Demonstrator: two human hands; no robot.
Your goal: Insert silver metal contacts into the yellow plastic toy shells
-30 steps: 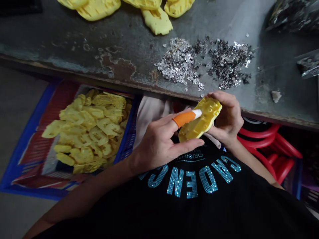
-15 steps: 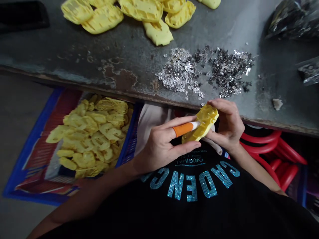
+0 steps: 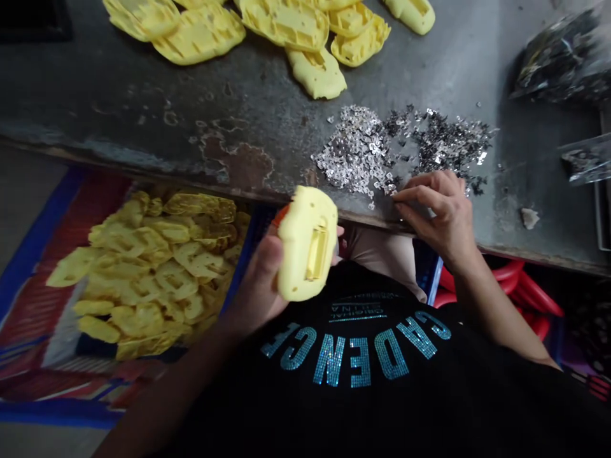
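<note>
Hands parted since the last view: over the metal workbench (image 3: 143,127), my left hand (image 3: 260,286) grips the yellow moulded piece (image 3: 305,245), long axis toward the edge; my right hand (image 3: 442,216), fingers close, is just beside the silver sequins (image 3: 356,152), any pinch unclear.

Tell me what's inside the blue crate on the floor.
The blue crate holds a heap of yellow moulded plastic pieces on a red-and-white lining; the heap hides the crate's bottom.

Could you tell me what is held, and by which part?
The left hand grips a yellow plastic piece by its edge; the right hand holds nothing visible.
</note>
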